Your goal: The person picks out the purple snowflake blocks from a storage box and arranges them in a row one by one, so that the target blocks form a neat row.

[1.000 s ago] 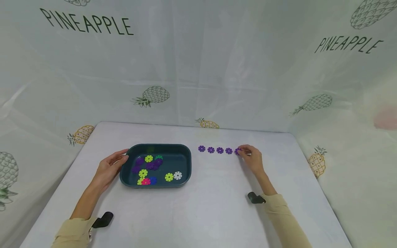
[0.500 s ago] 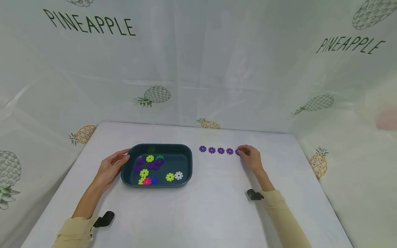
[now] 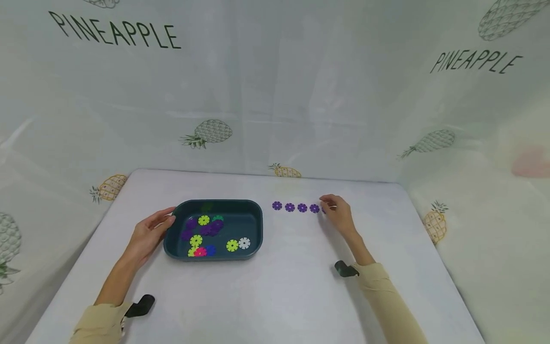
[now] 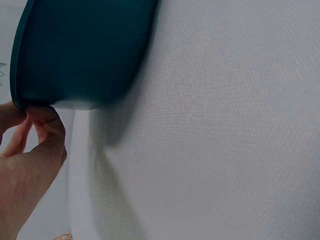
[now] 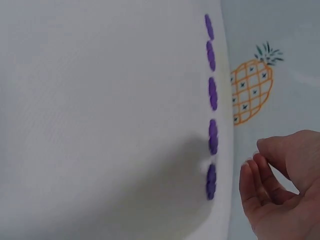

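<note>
Fingers [image 5: 247, 185] of your right hand [image 3: 340, 216]: loosely curled, nothing held, near the purple discs [image 5: 213, 94], five in a row on the white table [image 3: 283, 286]. Your left hand [image 3: 145, 236] pinches the teal tray [image 3: 241, 222] by its edge. A low knuckle brush could skew the row; tugging the tray could shift the loose discs [image 3: 208, 230] inside. Discs: flat, notched, probably plastic. Tray smooth, round-cornered; table surface weave-textured. Head view mostly hides the end disc [image 5: 211, 181], so alignment there's a guess.

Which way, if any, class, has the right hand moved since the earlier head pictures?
Yes: against the row of purple discs, the right hand has shifted up the picture and slightly toward the tray.
</note>
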`<action>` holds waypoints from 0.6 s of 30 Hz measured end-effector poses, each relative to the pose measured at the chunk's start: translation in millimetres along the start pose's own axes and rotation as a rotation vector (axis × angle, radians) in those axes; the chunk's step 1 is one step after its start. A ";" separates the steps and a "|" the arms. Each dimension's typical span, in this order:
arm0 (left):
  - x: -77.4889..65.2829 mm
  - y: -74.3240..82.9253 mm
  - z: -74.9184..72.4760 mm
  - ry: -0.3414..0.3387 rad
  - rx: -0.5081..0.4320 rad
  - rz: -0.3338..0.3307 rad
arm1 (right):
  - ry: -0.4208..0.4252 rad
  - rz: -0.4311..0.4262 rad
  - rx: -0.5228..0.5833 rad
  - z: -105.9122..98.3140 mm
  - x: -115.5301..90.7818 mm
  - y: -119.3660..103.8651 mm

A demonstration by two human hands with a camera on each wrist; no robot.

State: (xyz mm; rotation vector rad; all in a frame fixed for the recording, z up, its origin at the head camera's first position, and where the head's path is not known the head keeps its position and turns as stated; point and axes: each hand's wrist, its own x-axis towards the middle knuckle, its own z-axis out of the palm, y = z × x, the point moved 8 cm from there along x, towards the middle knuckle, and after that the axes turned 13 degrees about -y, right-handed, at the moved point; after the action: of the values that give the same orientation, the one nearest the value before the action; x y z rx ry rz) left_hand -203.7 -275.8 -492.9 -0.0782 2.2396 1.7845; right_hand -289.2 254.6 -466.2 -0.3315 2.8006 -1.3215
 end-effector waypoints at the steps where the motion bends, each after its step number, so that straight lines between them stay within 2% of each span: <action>1: 0.2 -0.2 0.2 -0.002 -0.003 0.001 | -0.003 -0.006 -0.002 1.2 0.8 -3.4; 12: 1.2 -3.2 -4.5 0.004 0.015 -0.002 | -0.051 -0.100 0.037 21.4 9.1 -48.3; 18: 2.7 -2.3 -2.1 0.003 0.018 -0.002 | -0.077 -0.158 0.059 35.7 14.5 -73.6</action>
State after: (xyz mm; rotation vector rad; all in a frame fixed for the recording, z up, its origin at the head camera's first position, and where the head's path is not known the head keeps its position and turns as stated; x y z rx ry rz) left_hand -206.2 -278.0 -495.3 -0.0799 2.2566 1.7638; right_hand -286.0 179.1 -431.7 -0.5998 2.7146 -1.3851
